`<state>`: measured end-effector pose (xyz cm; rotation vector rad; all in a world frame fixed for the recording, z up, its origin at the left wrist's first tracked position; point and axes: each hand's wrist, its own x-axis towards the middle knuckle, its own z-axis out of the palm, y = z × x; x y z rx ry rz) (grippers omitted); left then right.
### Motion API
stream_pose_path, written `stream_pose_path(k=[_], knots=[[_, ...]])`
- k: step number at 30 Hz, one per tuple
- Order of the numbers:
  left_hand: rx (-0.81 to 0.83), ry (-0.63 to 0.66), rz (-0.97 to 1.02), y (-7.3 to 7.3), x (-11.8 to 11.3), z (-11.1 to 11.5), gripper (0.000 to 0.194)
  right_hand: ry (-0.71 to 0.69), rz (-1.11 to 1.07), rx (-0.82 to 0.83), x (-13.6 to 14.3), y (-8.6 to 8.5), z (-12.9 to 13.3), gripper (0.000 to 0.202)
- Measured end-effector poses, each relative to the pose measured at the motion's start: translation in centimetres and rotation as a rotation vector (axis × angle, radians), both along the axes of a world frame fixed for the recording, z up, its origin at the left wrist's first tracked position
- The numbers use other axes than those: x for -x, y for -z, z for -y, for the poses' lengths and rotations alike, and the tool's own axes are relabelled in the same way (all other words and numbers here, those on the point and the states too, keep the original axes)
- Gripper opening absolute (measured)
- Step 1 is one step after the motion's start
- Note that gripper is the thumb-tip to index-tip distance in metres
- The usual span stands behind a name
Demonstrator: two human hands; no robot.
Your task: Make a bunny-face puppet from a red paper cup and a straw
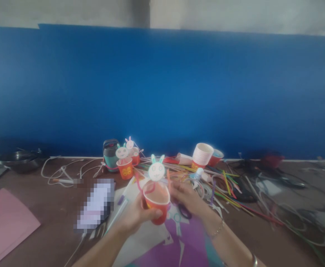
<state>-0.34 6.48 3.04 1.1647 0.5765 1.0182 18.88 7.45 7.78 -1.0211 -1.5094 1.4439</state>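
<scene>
A red paper cup (pixel 157 204) with a white rim is held at the centre by my left hand (pixel 136 215), its thumb across the cup's front. Above the cup's back rim stands a round white rabbit face (pixel 156 171) with green ears. A pink pipe cleaner (pixel 139 183) bends out over the cup's left rim. At the cup's right side my right hand (pixel 186 196) has its fingers closed near a short orange strip (pixel 168 177); whether they grip it is too blurred to tell. White and purple paper (pixel 190 237) lies below.
Two finished-looking rabbit cups (pixel 125 168) stand back left beside a dark green bottle (pixel 111 155). Stacked cups (pixel 203 154) are back right. Coloured pipe cleaners (pixel 229 202) and cables spread rightward. Pink paper (pixel 6 226) and a blurred-out device (pixel 97 204) lie left.
</scene>
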Motion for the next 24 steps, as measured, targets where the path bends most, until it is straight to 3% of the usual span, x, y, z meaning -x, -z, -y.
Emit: stream_pose_path(k=[11,14,17,20,24], knots=[[-0.003,0.144,-0.014,-0.6,0.2,0.1,0.065,-0.231,0.075,0.118,-0.8,-1.9,1.0,0.045],[0.004,0.085,-0.093,-0.9,0.0,0.1,0.062,-0.112,0.163,0.049,-1.1,-1.4,0.5,0.043],[-0.02,-0.061,-0.234,-1.4,-0.8,0.2,0.05,0.115,0.371,-0.157,-1.1,-1.3,0.6,0.04],[-0.119,-0.161,-0.273,-1.9,-1.9,0.7,0.046,0.243,0.564,-0.313,-0.5,-1.5,1.3,0.034],[-0.31,-0.305,-0.308,-2.4,-2.5,1.4,0.05,0.332,0.654,-0.318,0.6,-1.0,2.0,0.028]])
